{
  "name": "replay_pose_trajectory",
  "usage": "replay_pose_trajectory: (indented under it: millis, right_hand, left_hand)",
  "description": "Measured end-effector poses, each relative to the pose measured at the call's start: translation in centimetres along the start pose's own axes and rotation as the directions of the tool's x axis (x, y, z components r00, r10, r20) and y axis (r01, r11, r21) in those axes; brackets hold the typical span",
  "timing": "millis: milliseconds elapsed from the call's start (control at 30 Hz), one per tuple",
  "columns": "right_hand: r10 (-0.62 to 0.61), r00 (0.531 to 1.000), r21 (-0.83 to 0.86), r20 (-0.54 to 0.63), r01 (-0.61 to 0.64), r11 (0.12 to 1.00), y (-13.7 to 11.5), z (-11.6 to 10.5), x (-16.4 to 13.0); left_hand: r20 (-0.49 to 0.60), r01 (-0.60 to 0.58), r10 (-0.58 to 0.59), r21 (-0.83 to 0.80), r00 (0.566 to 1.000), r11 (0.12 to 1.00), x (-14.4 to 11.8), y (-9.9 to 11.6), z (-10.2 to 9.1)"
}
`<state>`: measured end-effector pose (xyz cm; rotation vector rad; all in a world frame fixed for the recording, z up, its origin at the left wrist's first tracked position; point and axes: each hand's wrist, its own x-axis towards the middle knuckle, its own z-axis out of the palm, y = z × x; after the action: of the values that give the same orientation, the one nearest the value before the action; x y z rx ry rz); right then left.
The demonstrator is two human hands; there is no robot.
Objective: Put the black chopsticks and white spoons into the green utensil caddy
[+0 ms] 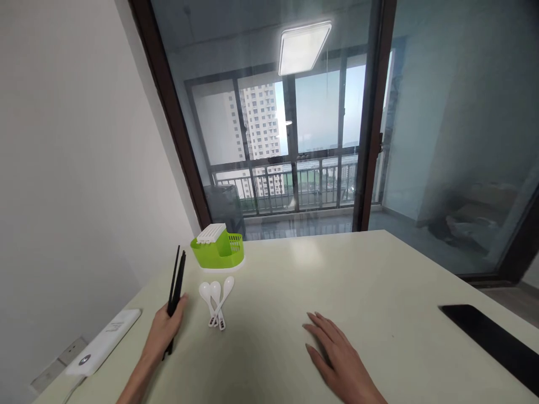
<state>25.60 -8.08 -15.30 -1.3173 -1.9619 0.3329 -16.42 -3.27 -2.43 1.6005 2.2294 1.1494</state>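
Black chopsticks point(176, 279), several thin dark sticks bunched as 1 bundle, count hard to tell, tips angled up and away toward the far edge, lower ends poking out below the palm. Gripped in the left hand point(165, 328), fingers curled and pressed together round the lower part of the bundle, just above the pale table point(379, 280) near its left edge. Seemingly the carrying step: bundle lifted, not yet set down anywhere. Any next move needs a steady grip so the sticks stay aligned, plus clearance over the spoons.

Just right of the hand, 3 white spoons point(217, 300) lying fanned, bowls away, handles converging toward the near side. Beyond them, a green cutlery holder point(219, 249) with a white slotted insert at its left, standing on a white base.

Right hand point(337, 353) resting flat on the table, palm down, fingers slightly spread, holding nothing, well apart from the spoons.

At the left edge, a white power bank point(105, 339); far right, a black flat object point(492, 339).
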Motion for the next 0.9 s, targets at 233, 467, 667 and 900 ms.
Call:
replay_pose_trajectory:
  millis: [233, 467, 667, 900]
  right_hand:
    - [0.031, 0.995, 0.462, 0.095, -0.072, 0.884, -5.1, -2.1, 4.9]
    - [-0.040, 0.999, 0.844, 0.007, 0.016, 0.537, -9.6, -4.7, 12.0]
    - [0.013, 0.998, 0.855, 0.064, -0.062, 0.515, -10.1, -4.1, 13.8]
    - [0.084, 0.995, 0.824, 0.054, -0.092, 0.559, -9.4, -1.9, 13.4]
  left_hand:
    - [0.272, 0.027, 0.144, -0.541, 0.952, 0.841, -5.0, 9.4, 8.3]
    - [0.274, -0.050, 0.319, -0.681, 0.907, 0.730, -8.7, 14.1, 16.9]
    - [0.183, -0.090, 0.382, -0.799, 0.906, 0.595, -9.9, 16.2, 19.3]
    - [0.306, 0.003, 0.361, -0.766, 0.881, 0.643, -10.1, 14.6, 20.1]
